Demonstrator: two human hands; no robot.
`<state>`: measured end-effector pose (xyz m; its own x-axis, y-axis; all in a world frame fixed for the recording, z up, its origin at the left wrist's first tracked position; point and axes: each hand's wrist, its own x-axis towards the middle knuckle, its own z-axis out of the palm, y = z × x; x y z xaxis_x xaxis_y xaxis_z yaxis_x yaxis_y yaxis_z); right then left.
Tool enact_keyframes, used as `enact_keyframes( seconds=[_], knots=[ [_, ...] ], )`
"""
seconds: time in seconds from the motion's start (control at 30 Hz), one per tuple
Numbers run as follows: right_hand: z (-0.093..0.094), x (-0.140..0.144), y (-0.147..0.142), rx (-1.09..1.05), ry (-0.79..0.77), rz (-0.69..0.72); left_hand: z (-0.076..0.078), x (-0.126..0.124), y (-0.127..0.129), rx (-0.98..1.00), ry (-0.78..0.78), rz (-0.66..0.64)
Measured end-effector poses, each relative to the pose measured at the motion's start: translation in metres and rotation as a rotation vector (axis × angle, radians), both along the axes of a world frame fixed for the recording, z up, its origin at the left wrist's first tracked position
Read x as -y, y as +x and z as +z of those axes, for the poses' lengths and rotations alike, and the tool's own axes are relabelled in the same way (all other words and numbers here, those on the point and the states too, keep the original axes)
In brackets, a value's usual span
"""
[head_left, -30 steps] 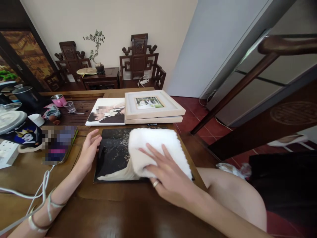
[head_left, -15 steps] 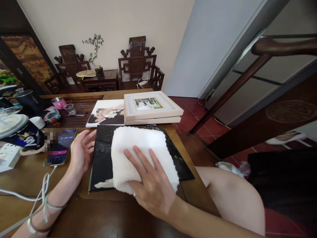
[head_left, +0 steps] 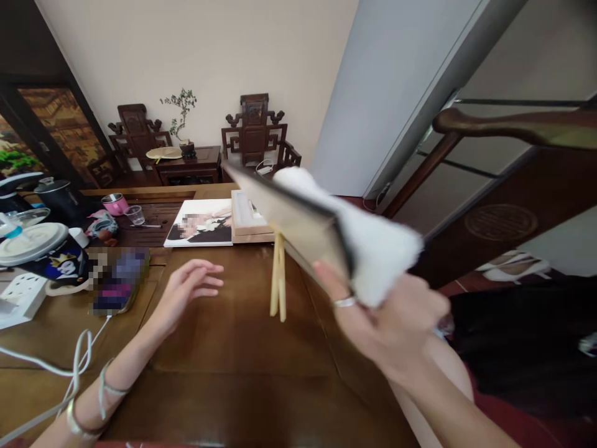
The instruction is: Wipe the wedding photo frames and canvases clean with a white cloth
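frame (head_left: 298, 227) and cloth (head_left: 373, 249), flat on the table (head_left: 233, 348) before, now lifted in right hand's (head_left: 396, 323) grasp; left hand (head_left: 186, 289) open, apart.

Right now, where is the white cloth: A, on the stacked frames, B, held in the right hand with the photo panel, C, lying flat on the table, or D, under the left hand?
B: the right hand grips the white cloth and the photo panel together, lifted off the table.

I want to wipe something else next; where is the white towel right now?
In the head view, right of centre: the right hand holds the white towel against the lifted photo panel, above the wooden table.
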<state>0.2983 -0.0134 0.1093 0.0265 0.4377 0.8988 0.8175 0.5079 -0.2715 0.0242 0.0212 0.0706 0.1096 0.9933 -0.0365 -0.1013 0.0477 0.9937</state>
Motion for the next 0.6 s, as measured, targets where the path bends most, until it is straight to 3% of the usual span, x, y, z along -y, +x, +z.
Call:
enact_keyframes(
  seconds=[0.1, 0.23, 0.3, 0.37, 0.53, 0.6],
  knots=[
    [0.013, -0.004, 0.011, -0.44, 0.108, -0.079, -0.006, 0.005, 0.005, -0.04, -0.154, -0.149],
    [0.02, -0.007, 0.006, -1.113, 0.025, 0.154, -0.008, 0.017, 0.014, -0.006, -0.384, -0.429],
    [0.016, -0.008, 0.002, -1.345, -0.07, 0.185, -0.008, 0.024, 0.023, 0.068, -0.399, -0.526],
    [0.006, -0.007, -0.002, -1.519, -0.212, 0.212, -0.009, 0.032, 0.034, 0.212, -0.265, -0.382],
    [-0.028, 0.011, -0.01, -1.665, -0.671, 0.406, -0.005, 0.037, 0.045, 0.329, -0.284, 0.175],
    [-0.036, 0.02, -0.01, -1.633, -0.756, 0.425, 0.001, 0.033, 0.041, 0.314, -0.309, 0.277]
  ],
)
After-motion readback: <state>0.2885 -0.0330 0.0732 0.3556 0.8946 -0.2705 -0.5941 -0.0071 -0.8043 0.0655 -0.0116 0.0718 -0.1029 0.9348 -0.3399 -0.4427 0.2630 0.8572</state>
